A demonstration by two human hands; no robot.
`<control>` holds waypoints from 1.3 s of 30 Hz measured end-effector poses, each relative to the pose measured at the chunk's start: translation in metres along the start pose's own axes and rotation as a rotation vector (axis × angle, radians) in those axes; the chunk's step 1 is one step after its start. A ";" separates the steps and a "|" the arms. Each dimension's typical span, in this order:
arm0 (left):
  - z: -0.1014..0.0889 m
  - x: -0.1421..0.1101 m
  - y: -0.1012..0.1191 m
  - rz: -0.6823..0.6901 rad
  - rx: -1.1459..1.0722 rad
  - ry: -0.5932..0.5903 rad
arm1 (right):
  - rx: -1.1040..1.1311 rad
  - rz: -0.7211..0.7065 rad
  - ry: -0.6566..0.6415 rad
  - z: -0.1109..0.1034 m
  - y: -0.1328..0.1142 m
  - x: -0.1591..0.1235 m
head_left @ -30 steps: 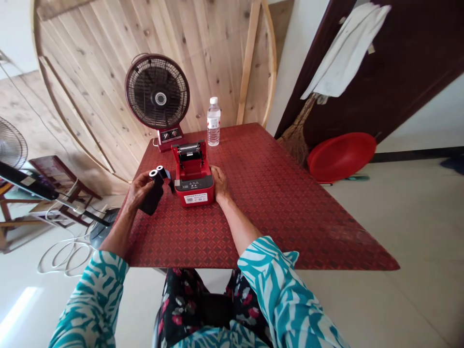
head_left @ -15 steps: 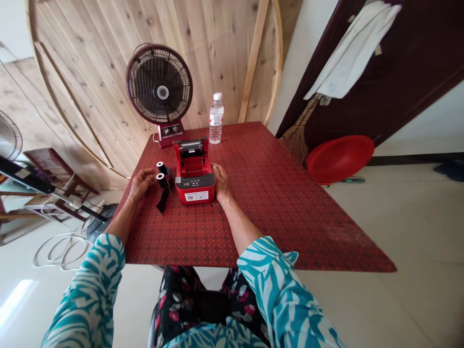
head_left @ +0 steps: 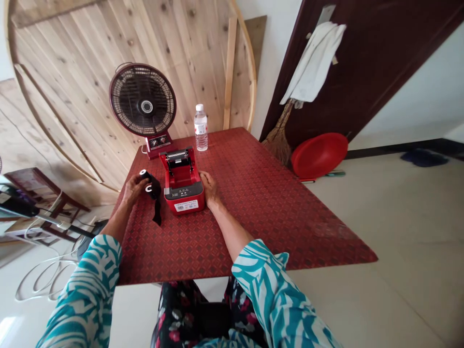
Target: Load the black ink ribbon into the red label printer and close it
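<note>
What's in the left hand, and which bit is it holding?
The left hand holds a black ribbon roll by its rolled top part, and the loose strip hangs down. The right hand holds nothing.

A large round wooden tabletop (head_left: 108, 72), made of pale knotty planks, leans against the white wall (head_left: 275, 72) at 11 o'clock, with a loose wooden batten (head_left: 229, 72) standing upright against it. At 1 o'clock stands a dark brown door (head_left: 362, 63) with a white cloth (head_left: 313, 63) hanging on it. A straw broom (head_left: 278, 137) leans below the cloth, just beside a red plastic basin (head_left: 319, 155) propped at 2 o'clock. Black skirting (head_left: 395, 150) runs along the wall at 3 o'clock, above the pale tiled floor (head_left: 398, 217). A dark wooden stool (head_left: 39, 193) stands at 9 o'clock, and a white cable (head_left: 39, 282) loops across the floor at 8 o'clock, where window light glares on the tiles (head_left: 5, 328).
</note>
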State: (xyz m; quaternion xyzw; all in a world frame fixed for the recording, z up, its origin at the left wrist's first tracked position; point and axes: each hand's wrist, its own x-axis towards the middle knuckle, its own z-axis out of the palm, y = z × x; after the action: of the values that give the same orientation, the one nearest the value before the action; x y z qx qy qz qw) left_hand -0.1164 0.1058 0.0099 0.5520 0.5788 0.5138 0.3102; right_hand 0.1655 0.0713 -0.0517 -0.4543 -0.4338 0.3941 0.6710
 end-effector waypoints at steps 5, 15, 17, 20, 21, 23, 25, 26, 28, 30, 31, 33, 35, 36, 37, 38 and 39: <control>-0.018 -0.011 0.046 0.160 -0.337 0.042 | 0.019 0.003 0.008 0.000 0.005 0.002; 0.044 -0.051 0.107 0.310 0.187 -0.651 | 0.036 -0.004 0.010 0.001 0.003 0.002; 0.057 -0.044 0.105 0.395 0.347 -0.650 | 0.036 0.002 0.007 0.002 0.003 0.002; 0.069 -0.033 0.102 0.457 0.575 -0.666 | 0.025 0.006 0.006 0.002 0.002 0.002; 0.071 -0.029 0.102 0.457 0.646 -0.680 | 0.021 0.002 0.006 0.002 0.002 0.002; 0.076 -0.024 0.105 0.454 0.760 -0.692 | 0.015 -0.007 0.006 0.002 0.001 0.002; 0.079 -0.019 0.108 0.437 0.832 -0.697 | 0.014 -0.012 0.005 0.002 0.001 0.002; 0.080 -0.018 0.110 0.422 0.847 -0.711 | 0.015 -0.014 0.005 0.002 0.001 0.002; 0.083 -0.014 0.113 0.396 0.863 -0.757 | 0.015 -0.014 0.006 0.002 0.002 0.002; 0.085 -0.012 0.113 0.410 0.893 -0.800 | 0.011 -0.009 0.009 0.002 0.002 0.002; 0.086 -0.011 0.112 0.435 0.919 -0.815 | 0.009 -0.004 0.010 0.002 0.002 0.002; 0.090 -0.010 0.108 0.487 0.980 -0.808 | 0.007 0.003 0.008 0.002 0.002 0.001; 0.093 -0.009 0.103 0.509 1.005 -0.782 | 0.008 -0.003 0.005 0.002 0.002 0.001; 0.094 -0.009 0.102 0.505 1.001 -0.769 | 0.008 -0.011 0.005 0.002 0.002 0.001; 0.094 -0.009 0.101 0.493 0.988 -0.762 | 0.007 -0.019 0.005 0.002 0.002 0.002; 0.093 -0.009 0.101 0.473 0.966 -0.765 | 0.006 -0.024 0.007 0.002 0.002 0.002; 0.090 -0.010 0.101 0.451 0.930 -0.775 | 0.005 -0.024 0.007 0.002 0.002 0.002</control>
State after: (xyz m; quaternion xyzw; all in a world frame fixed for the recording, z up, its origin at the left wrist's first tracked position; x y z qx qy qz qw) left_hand 0.0019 0.1051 0.0776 0.8823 0.4570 0.0255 0.1096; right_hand 0.1641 0.0739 -0.0530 -0.4489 -0.4359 0.3854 0.6782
